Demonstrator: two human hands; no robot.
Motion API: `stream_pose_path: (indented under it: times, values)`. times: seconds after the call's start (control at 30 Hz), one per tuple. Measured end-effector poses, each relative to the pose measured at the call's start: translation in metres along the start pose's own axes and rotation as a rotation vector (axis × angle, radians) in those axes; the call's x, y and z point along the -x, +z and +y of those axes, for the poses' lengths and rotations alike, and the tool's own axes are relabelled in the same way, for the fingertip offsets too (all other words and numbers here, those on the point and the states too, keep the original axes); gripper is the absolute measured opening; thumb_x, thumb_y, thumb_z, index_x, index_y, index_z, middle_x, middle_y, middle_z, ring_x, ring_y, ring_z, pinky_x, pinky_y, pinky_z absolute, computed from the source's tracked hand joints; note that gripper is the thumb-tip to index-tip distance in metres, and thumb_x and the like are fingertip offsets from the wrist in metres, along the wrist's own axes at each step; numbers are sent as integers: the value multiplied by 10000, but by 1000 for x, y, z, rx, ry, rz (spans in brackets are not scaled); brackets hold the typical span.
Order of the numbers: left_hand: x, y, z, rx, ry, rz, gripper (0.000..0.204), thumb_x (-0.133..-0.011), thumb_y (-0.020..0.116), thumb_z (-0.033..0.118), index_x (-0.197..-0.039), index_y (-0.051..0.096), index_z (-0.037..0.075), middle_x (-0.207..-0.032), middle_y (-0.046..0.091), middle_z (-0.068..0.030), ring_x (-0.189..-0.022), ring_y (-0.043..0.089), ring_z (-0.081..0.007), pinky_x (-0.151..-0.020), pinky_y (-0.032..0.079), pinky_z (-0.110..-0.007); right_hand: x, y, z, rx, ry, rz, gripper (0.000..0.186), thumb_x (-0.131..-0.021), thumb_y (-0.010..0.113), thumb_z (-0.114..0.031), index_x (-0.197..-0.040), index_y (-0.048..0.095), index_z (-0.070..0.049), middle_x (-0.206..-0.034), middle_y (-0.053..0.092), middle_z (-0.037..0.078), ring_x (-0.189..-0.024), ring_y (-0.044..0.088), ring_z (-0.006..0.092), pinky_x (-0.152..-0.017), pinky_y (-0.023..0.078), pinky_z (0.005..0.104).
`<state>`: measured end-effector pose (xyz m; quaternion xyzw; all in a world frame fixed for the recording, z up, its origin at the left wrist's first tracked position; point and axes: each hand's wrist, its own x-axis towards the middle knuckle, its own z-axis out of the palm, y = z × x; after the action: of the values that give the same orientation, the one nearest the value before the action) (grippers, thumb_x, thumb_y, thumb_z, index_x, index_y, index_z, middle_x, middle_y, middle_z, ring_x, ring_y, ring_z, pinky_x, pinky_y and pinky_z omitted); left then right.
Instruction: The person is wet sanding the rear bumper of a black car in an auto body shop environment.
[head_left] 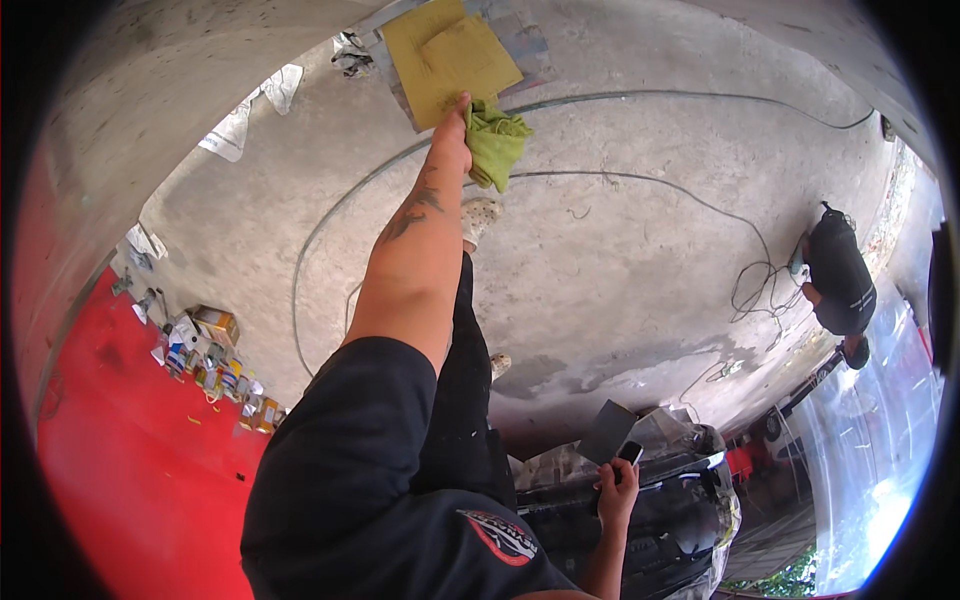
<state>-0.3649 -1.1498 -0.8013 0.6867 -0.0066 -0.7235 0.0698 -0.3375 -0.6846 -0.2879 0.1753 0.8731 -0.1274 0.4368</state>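
While a bunched green cloth [498, 145] is held by the fingers of the left hand [457, 135] partly in front of yellow sheets [455, 55], a dark phone-like object [630, 453] is gripped by the right hand [617, 488]; completed and outstanding work cannot be determined.

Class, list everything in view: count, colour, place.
Cloth: one, green, top centre
Sheets: two, yellow, overlapping, top
Floor: one, grey, centre
Hoses or cables: several, dark, on floor
Assorted containers: many, mixed colours, left
Large surface: one, red, lower left
Person: one, dark clothing, right
Plastic sheeting: some, translucent, far right
Vehicle part, apparently: one, black, lower right
Panel: one, grey, lower right
Phone-like object: one, dark, lower right
Clogs: two, pale, on floor
Shirt: one, black, bottom
Left hand: one, bare, holding cloth
Right hand: one, bare, holding phone-like object
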Motion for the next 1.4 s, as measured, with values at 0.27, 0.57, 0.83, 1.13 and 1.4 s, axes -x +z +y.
stream_pose_path:
  times: [0.27, 0.57, 0.83, 1.13, 1.4]
  values:
    - [20, -2, -7, 315, 60, -273, 338, -966, 659, 327, -1191, 641, 76, -1128, 707, -91, -973, 690, -300, -870, 580, -489, -17, -9, -17, 10, -48, 26, 103, -911, 684, -54, -956, 624, 17, -1020, 527, 113, -721, 622, 160, -521, 560, 262]
    - [92, -56, 35, 321, 197, -604, 375, -1028, 527, 359, -1260, 610, 76, -1082, 710, -132, -1013, 680, -331, -948, 539, -509, -101, 39, -67, 132, -304, -84, 114, -912, 692, -112, -967, 642, -25, -925, 563, 172, -845, 569, 387, -780, 459, 432]
    - [58, -102, 43, 73, 317, -226, 367, -1011, 601, 307, -1248, 602, 26, -1142, 685, -134, -990, 686, -278, -881, 568, -439, -252, 162, -299, -279, -580, -269, 193, -968, 671, -195, -1045, 659, -19, -964, 583, 85, -755, 659, 140, -583, 544, 279]
    - [51, -106, 26, -493, 367, 37, 501, -931, 721, 466, -1022, 697, -26, -907, 663, -64, -770, 605, -159, -730, 525, -317, -301, 239, -467, -465, -695, -433, 274, -996, 646, -216, -1193, 636, -26, -997, 662, 49, -846, 698, 140, -624, 555, 286]
    - [67, -88, 12, -319, 322, -136, 439, -964, 711, 322, -1195, 659, -47, -1005, 685, -53, -847, 605, -116, -774, 515, -289, -366, 302, -413, 122, -763, -73, 453, -879, 740, -358, -1158, 699, -3, -967, 734, 161, -960, 677, 356, -869, 534, 415]
